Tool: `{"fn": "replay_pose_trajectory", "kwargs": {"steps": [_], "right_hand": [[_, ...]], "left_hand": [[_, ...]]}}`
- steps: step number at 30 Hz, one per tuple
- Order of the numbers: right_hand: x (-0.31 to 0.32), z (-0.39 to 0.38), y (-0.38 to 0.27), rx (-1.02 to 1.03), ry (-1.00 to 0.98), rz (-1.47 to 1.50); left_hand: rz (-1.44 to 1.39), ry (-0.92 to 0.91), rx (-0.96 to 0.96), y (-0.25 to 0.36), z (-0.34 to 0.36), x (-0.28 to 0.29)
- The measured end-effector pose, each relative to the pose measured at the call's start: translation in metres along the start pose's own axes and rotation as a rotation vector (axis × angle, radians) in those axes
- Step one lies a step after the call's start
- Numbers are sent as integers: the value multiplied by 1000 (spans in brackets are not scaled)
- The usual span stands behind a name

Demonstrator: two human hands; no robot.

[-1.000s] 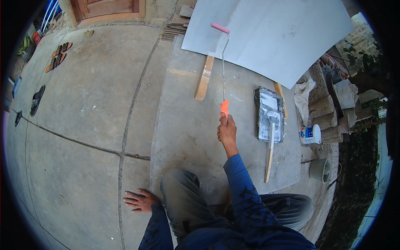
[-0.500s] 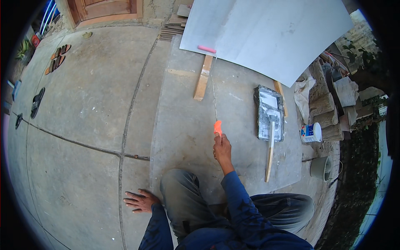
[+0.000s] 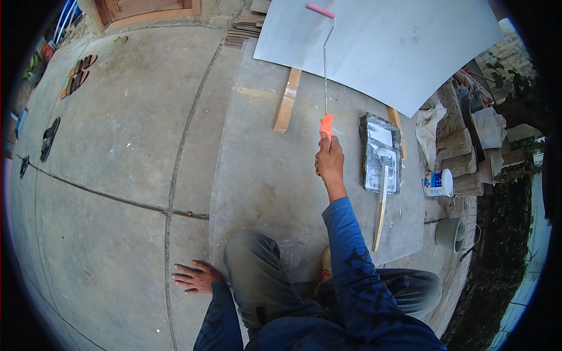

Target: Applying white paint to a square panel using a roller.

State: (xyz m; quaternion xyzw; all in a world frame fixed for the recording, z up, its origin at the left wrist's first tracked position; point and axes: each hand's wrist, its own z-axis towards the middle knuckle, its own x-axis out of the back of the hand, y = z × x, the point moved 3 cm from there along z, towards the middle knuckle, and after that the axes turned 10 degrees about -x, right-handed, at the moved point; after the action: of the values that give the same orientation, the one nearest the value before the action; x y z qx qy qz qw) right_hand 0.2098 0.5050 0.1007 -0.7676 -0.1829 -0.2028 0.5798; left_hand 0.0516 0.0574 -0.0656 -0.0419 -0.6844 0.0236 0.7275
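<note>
My right hand (image 3: 331, 161) is closed round the orange handle of a paint roller (image 3: 326, 125). The roller's long wire frame stretches away from me, and its pink sleeve lies over the large white panel (image 3: 374, 52), well in from the near edge. My left hand (image 3: 196, 276) rests flat on the concrete beside my knee, fingers spread and holding nothing. To the right of the roller sits a black paint tray (image 3: 364, 158) with white paint in it. A brush with a long wooden handle (image 3: 380, 219) leans across the tray's near end.
Wooden battens (image 3: 287, 100) reach under the panel's near edge. Right of the tray stand a white paint tub (image 3: 437, 183) and a grey bucket (image 3: 449, 234), near a white cloth (image 3: 430, 133) and stacked roof tiles (image 3: 456, 143). Sandals (image 3: 75, 83) lie at far left.
My right hand has pushed the roller forward and a little right, so the pink sleeve has gone from the panel's near edge farther over it. My left hand stays planted.
</note>
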Motion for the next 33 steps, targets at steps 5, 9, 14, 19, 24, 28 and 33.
{"fn": "replay_pose_trajectory", "kwargs": {"steps": [5, 9, 14, 19, 24, 28, 33], "right_hand": [[-31, -17, 78, 22, 17, -151], [-40, -44, 125, -2, -6, -186], [-34, -75, 127, -31, -63, -119], [-8, -52, 53, 35, -8, -4], [15, 0, -65, 66, 10, 87], [24, 18, -86, 42, 37, -4], [2, 14, -41, 23, 17, -56]], "left_hand": [[2, 20, 1, -2, 1, -1], [-3, -32, 3, 3, -2, 1], [3, 2, 10, -4, 1, -2], [-4, 2, 6, -1, -1, 1], [13, -19, 11, -3, 1, 3], [22, -26, 4, -1, -1, 1], [17, -4, 2, -5, 2, -2]]}}
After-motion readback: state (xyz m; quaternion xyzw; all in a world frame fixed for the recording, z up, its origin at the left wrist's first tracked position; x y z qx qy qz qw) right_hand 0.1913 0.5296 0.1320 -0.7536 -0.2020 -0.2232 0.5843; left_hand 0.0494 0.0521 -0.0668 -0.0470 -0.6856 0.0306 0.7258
